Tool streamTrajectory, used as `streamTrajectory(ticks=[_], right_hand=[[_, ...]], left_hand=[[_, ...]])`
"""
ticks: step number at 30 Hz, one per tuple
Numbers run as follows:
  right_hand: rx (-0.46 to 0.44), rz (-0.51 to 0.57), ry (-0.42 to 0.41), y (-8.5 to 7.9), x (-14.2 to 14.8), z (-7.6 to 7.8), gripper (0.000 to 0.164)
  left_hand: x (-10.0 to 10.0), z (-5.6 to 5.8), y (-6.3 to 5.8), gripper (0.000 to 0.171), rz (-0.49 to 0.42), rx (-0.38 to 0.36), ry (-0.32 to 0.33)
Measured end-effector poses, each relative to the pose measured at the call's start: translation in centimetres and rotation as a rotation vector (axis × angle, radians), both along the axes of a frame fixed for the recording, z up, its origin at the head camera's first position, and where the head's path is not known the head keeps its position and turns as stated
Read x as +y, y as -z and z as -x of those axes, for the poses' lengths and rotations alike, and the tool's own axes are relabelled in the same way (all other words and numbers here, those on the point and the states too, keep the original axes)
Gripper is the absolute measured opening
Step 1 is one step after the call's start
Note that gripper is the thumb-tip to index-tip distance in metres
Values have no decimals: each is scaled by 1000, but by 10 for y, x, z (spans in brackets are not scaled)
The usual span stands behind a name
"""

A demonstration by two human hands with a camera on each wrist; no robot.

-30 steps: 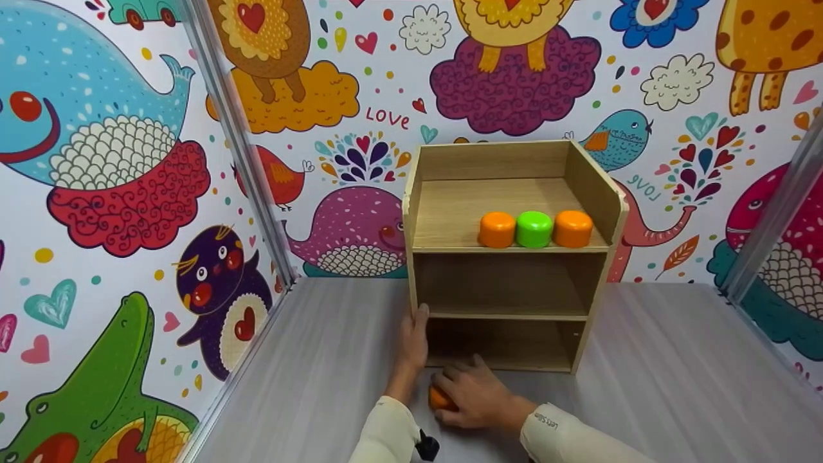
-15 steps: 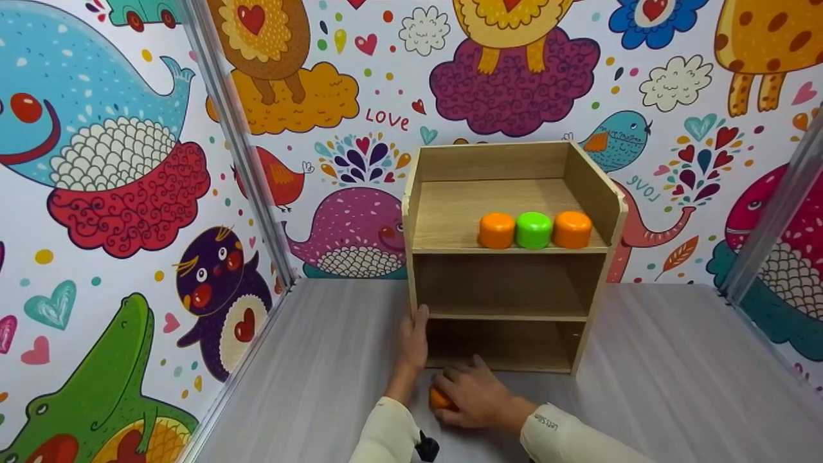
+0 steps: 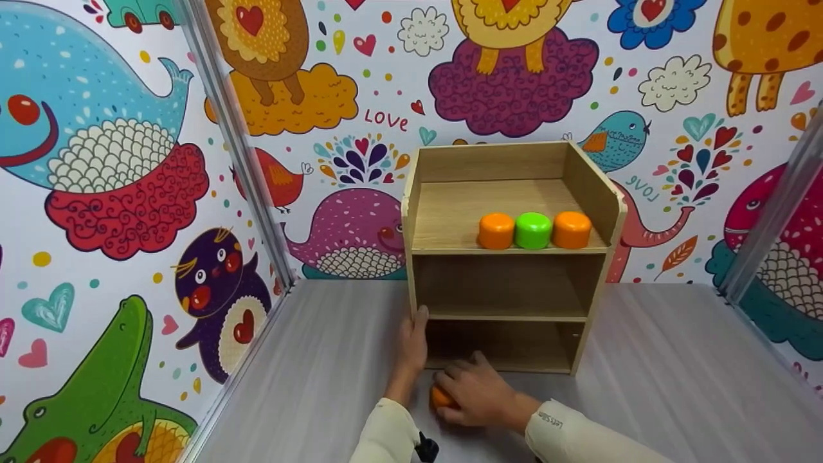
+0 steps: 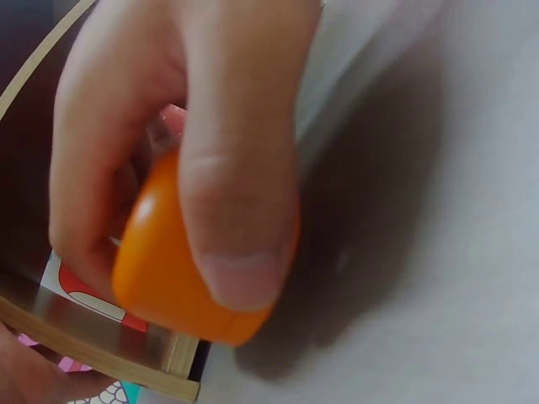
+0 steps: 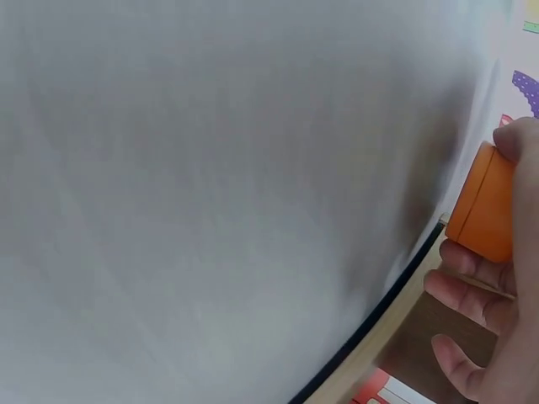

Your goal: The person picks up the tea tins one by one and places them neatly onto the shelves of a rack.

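Observation:
In front of the bottom compartment of a small wooden shelf (image 3: 415, 283), my right hand (image 3: 479, 395) grips a small round orange jar (image 3: 442, 397). The left wrist view shows the thumb (image 4: 240, 219) of that hand lying across the orange jar (image 4: 152, 278). A thin seam runs along the orange jar (image 5: 482, 202) in the right wrist view, and its far side is hidden by the hand. My left hand (image 3: 410, 347) holds the lower left side panel of the shelf, thumb at the front edge, fingers on the outer side.
On the top board stand an orange jar (image 3: 496, 231), a green jar (image 3: 533, 230) and another orange jar (image 3: 571, 229) in a row. The shelf stands on a grey table (image 3: 321, 360). Patterned walls (image 3: 360, 96) enclose the back and sides. A black device (image 3: 426, 447) sits by my left wrist.
My right hand has shifted very slightly to the right with the orange jar. My left hand and the shelf have stayed in place.

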State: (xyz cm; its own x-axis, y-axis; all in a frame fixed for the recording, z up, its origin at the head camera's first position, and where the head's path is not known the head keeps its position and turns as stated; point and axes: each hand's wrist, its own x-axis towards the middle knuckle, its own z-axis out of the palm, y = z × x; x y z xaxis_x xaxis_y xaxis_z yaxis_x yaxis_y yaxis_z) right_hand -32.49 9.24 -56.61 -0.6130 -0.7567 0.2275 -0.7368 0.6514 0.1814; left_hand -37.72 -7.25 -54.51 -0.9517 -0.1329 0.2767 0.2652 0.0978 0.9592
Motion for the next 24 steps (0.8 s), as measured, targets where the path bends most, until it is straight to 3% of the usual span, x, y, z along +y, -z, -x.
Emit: streamTrajectory(ticks=[6, 19, 24], right_hand=[[-4, -32, 0, -8, 0, -7, 52], [107, -4, -72, -27, 4, -23, 44], [140, -27, -100, -32, 9, -33, 41]], left_hand=[[0, -1, -2, 39, -16, 7, -11], [-1, 1, -1, 46, 5, 19, -18], [1, 2, -3, 34, -13, 27, -11]])
